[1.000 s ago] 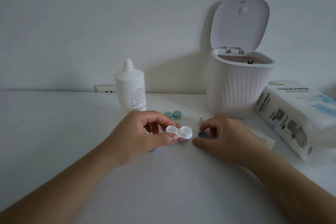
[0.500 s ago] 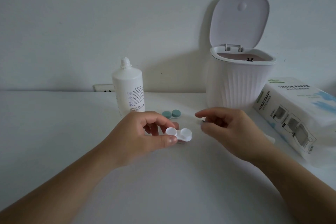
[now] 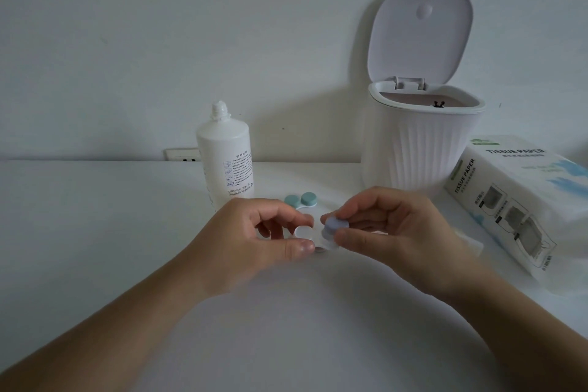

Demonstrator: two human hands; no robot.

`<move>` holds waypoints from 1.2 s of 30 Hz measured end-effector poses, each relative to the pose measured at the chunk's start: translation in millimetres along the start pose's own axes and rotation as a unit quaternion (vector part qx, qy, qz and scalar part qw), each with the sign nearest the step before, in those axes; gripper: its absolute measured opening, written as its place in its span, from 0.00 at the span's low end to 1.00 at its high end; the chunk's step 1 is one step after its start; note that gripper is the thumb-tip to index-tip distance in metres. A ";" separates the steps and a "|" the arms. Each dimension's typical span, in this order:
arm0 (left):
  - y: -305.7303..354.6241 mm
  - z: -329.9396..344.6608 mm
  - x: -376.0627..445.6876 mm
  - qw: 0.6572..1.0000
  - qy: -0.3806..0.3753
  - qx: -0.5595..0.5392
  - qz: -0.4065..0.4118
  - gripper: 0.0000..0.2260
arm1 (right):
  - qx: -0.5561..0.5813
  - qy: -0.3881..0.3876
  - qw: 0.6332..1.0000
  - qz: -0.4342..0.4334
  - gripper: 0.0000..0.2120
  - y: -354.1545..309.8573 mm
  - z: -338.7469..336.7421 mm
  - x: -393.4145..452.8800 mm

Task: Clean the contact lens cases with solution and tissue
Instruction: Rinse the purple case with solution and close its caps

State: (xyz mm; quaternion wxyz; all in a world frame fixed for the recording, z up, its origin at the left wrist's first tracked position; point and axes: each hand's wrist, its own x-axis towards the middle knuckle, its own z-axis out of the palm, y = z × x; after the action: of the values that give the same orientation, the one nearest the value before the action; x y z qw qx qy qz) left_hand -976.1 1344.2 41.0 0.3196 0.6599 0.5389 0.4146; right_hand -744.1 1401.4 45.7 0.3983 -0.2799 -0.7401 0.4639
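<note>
Head view: a small white plastic contact lens case [image 3: 310,234] with two round wells is gripped between the thumb and fingers of the left hand [image 3: 254,240], just above the middle of the white table [image 3: 95,232]. A round lilac plastic cap [image 3: 336,226] is pinched by the right hand [image 3: 391,232] and pressed onto the case's right well. A moment earlier that hand was empty and apart from the case; the cap has since been brought over, so this case is judged to be at the closing stage. The left well is seen uncovered. A second white case with two teal caps [image 3: 301,200] lies behind, towards the back edge, beside the white uncapped solution bottle [image 3: 226,162]. A white ribbed bin with raised lid [image 3: 420,143] and a white tissue paper pack [image 3: 521,200] occupy the right side.
</note>
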 end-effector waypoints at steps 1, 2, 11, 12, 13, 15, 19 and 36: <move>0.4 0.4 0.4 1.000 0.001 -0.009 -0.003 0.14 | -0.004 -0.006 1.000 -0.002 0.14 0.2 0.3 -0.6; 0.5 0.7 0.8 1.000 0.001 -0.018 -0.004 0.14 | -0.010 -0.014 1.000 -0.004 0.14 0.1 0.9 -0.9; 2.5 -0.8 0.6 0.999 -0.008 -0.038 -0.003 0.11 | -0.116 -0.050 0.991 -0.031 0.12 -10.9 3.6 -3.0; 2.5 -0.6 0.5 0.999 -0.008 -0.036 -0.004 0.11 | -0.129 -0.055 0.990 -0.034 0.11 -12.3 3.1 -3.4; 2.2 -0.6 0.6 0.999 -0.010 -0.032 -0.006 0.12 | -0.142 -0.062 0.987 -0.036 0.11 -13.2 2.1 -3.8; 0.7 -0.9 0.8 1.000 -0.019 -0.019 -0.003 0.12 | -0.158 -0.076 0.984 -0.039 0.13 -14.1 0.0 -4.7; -0.7 -0.6 0.5 0.999 -0.035 -0.016 -0.001 0.16 | -0.194 -0.087 0.976 -0.046 0.16 -15.7 -2.4 -6.9; -0.1 1.3 2.1 0.999 -0.011 -0.033 0.023 0.14 | -0.208 -0.072 0.974 -0.054 0.18 -6.1 -2.4 -3.0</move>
State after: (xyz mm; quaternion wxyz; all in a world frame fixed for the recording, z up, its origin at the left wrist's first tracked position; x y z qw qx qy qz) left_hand -974.8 1346.3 40.8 0.3371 0.6658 0.5062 0.4323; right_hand -740.7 1397.7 50.9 0.3012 -0.2821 -0.8614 0.2962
